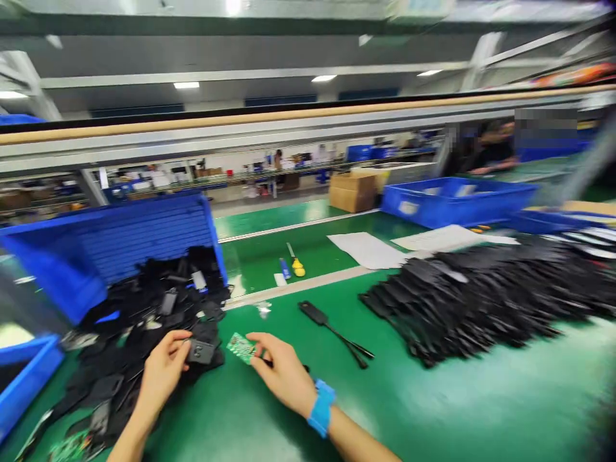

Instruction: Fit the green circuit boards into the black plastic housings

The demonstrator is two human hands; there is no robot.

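Between thumb and fingers, my left hand pinches a small black plastic casing, in front of the heaped black parts. My right hand, with a blue band at its wrist, grips a green circuit board by its right end. Something dark shows under the right palm, too hidden to name. A black device with two thin prongs lies on the green table, beyond my right hand. The board and the casing are apart from each other.
A tipped blue bin spills the black parts at left. Many similar black pronged devices lie in a long row at right. A yellow-handled screwdriver, paper sheets, a cardboard box and a blue crate stand farther back. A person sits at far right.
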